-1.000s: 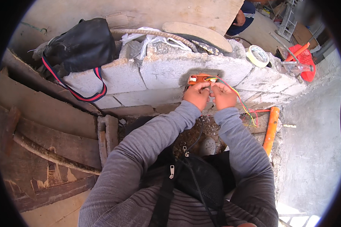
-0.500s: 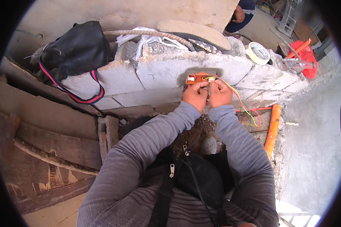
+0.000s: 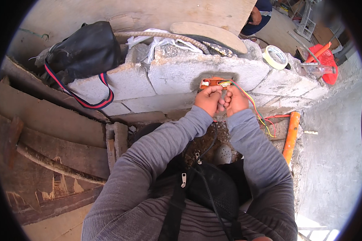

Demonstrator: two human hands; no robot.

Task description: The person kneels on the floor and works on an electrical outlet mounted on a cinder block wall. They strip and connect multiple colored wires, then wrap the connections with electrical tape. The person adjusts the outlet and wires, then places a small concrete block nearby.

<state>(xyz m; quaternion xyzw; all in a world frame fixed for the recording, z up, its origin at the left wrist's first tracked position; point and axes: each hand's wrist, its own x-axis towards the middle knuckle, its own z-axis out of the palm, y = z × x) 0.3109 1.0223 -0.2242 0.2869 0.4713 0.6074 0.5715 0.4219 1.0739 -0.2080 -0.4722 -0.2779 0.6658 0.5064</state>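
An orange electrical box [image 3: 215, 80] is set into a mortared recess in the concrete block wall [image 3: 181, 74]. Red, yellow and green wires [image 3: 250, 97] are led out of it, arched past the right hand [image 3: 237, 101] and dropped toward the rubble at the wall's foot. The left hand [image 3: 207, 100] is held just below the box, close beside the right, with thumbs and fingers of both bent inward at the box's lower edge. Whether anything is gripped by either hand cannot be told, since the fingertips are partly hidden.

Near the lower ends of the wires, an orange conduit [image 3: 291, 138] is stood at a tilt. A roll of tape [image 3: 275, 57] is placed on top of the wall to the right, with a clear bottle [image 3: 311, 68] and a red plastic bag [image 3: 329, 69] beyond it. On the left, a black bag [image 3: 84, 52] is rested on the blocks, its striped strap [image 3: 102, 105] hung over the face.
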